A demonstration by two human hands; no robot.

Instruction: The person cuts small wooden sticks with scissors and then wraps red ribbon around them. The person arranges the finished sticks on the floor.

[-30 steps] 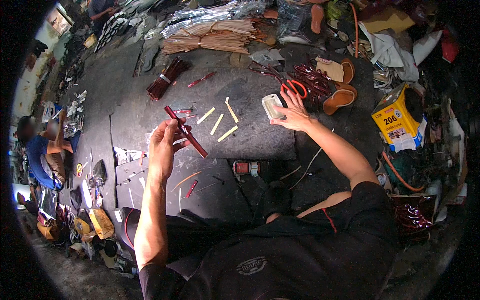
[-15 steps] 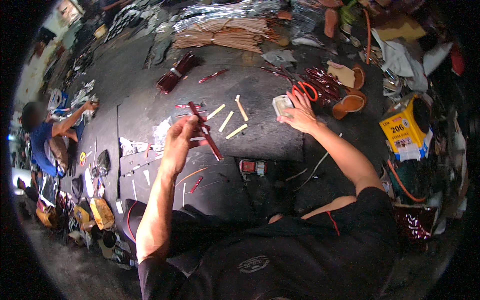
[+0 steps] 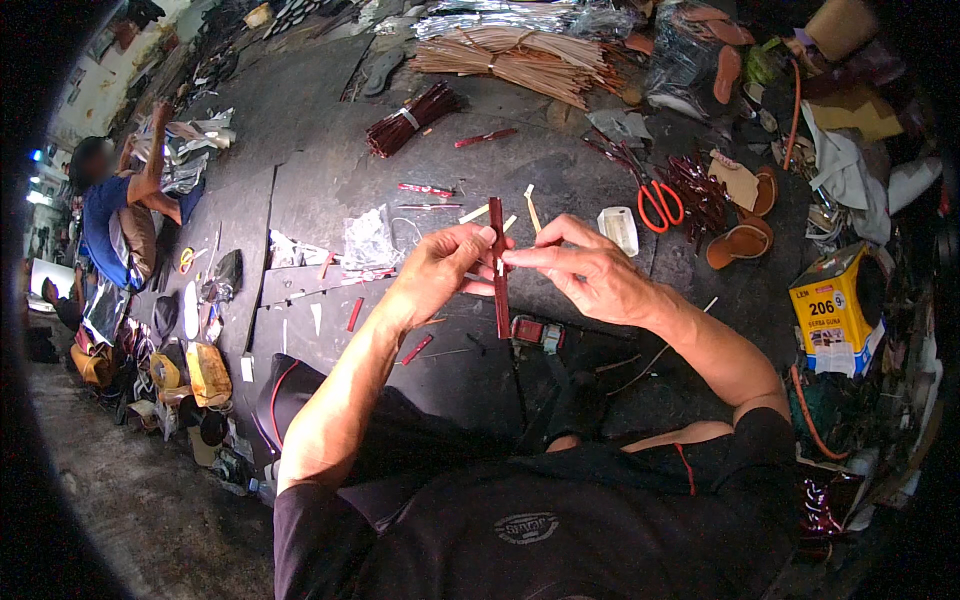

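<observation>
A dark red, glossy flat strip stands nearly upright in the middle, pinched between the thumb and fingers of my left hand. From the right, my right hand reaches in with fingers stretched out, its index fingertip touching the strip. A small pale spot shows on the strip near that fingertip. Behind my hands lie narrow pale yellow strips, partly hidden. To the right of them sit a small white tray and orange-handled scissors. Several loose dark red pieces lie about the dark work surface.
A tied dark red bundle and a larger tan bundle lie at the back. Sandals and a yellow box stand right. A crumpled clear plastic bag lies left. A person in blue sits far left.
My right hand has left the white tray and come to the strip. My left hand has brought the strip rightward, turning it more upright. The view has shifted.
</observation>
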